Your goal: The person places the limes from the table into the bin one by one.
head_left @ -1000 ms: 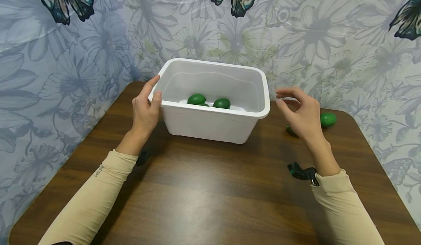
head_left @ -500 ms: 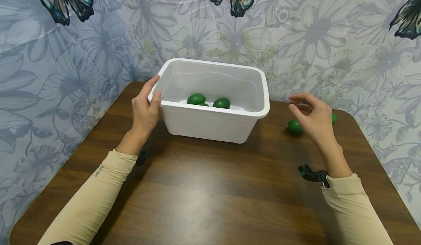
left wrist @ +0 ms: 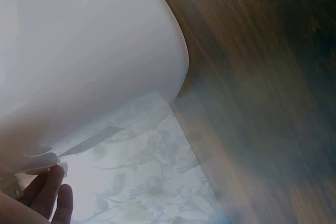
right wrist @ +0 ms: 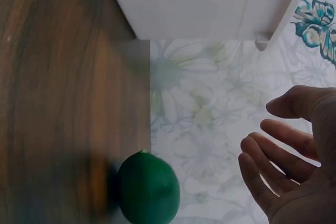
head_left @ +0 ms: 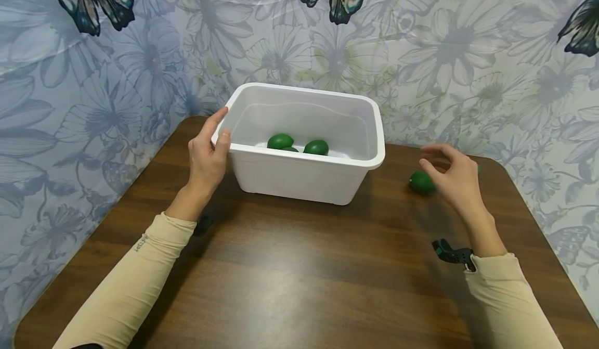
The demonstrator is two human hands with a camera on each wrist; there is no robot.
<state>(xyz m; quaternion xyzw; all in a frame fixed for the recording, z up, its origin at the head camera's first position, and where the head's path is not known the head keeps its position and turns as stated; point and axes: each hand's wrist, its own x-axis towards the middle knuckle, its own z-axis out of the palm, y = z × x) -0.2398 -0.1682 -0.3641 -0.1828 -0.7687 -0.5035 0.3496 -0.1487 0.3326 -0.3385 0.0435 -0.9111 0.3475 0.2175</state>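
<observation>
A white plastic tub (head_left: pixel 299 177) stands at the back of the table. My left hand (head_left: pixel 206 156) grips its left end, thumb near the front corner of the rim; in the left wrist view the fingers (left wrist: pixel 48 192) curl under the rim. Inside lie several green limes (head_left: pixel 316 147), partly hidden by the front wall. My right hand (head_left: pixel 451 180) hovers right of the tub, fingers loosely bent and holding nothing. Just left of and below it, a green lime (head_left: pixel 421 181) rests on the table, also plain in the right wrist view (right wrist: pixel 149 190). Another lime (head_left: pixel 479 169) is mostly hidden behind this hand.
The brown wooden table (head_left: pixel 290 276) reaches back to a wall (head_left: pixel 449 78) papered with flowers and butterflies. The tub's right rim (head_left: pixel 378 136) stands between its inside and the limes on the table.
My right hand has moved right, away from the tub, and then lower, over the limes on the table. The left hand and the tub have stayed put.
</observation>
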